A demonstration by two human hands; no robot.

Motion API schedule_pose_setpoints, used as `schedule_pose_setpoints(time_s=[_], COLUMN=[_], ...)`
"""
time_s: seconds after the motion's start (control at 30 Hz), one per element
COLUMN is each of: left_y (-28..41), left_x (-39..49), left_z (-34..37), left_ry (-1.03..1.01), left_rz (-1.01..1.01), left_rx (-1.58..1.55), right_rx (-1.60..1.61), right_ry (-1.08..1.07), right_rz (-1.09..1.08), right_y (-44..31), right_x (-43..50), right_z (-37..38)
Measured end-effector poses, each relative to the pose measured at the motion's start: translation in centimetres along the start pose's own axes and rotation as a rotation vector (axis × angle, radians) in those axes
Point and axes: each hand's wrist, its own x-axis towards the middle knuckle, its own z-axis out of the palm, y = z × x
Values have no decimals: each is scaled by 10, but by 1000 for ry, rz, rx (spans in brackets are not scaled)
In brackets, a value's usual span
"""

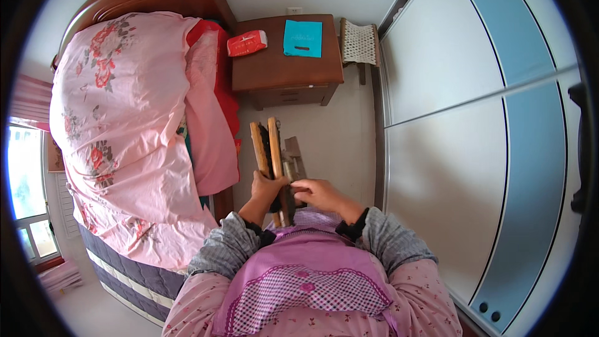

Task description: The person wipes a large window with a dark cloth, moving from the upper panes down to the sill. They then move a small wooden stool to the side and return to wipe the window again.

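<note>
My left hand is closed around a folded wooden frame, probably a folding stool, held upright in front of my apron. Two light wooden bars stand side by side, with dark material between them. Greyish-brown bars sit along its right side; whether they belong to the same piece I cannot tell. My right hand is at these bars with its fingers bent and slightly blurred. Its fingertips are at the bars' edge, but a firm grip cannot be made out.
To the left is a bed with a pink floral cover. Ahead stands a brown nightstand bearing a red tissue pack and a turquoise bag. A woven-seat stool stands beside it. Sliding wardrobe doors line the right.
</note>
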Motion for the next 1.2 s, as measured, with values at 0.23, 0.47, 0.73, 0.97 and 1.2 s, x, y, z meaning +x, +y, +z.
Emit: schedule_pose_setpoints(time_s=[0.23,0.47,0.73,0.97,1.2], left_y=[16,24,56,88,104], left_x=[63,97,108,131,134], left_z=[-18,-16,26,43,40], left_ry=[29,83,20,-135,-182], left_rz=[-7,-63,-322,-484,-429], left_rx=[367,517,629,702,656], right_rx=[335,202,-317,272,426], right_ry=[612,864,752,756,919], right_rz=[467,584,801,788,549], right_y=[135,324,432,457,401], right_x=[63,200,352,376,365], right_z=[-200,-420,-557,-573,-550])
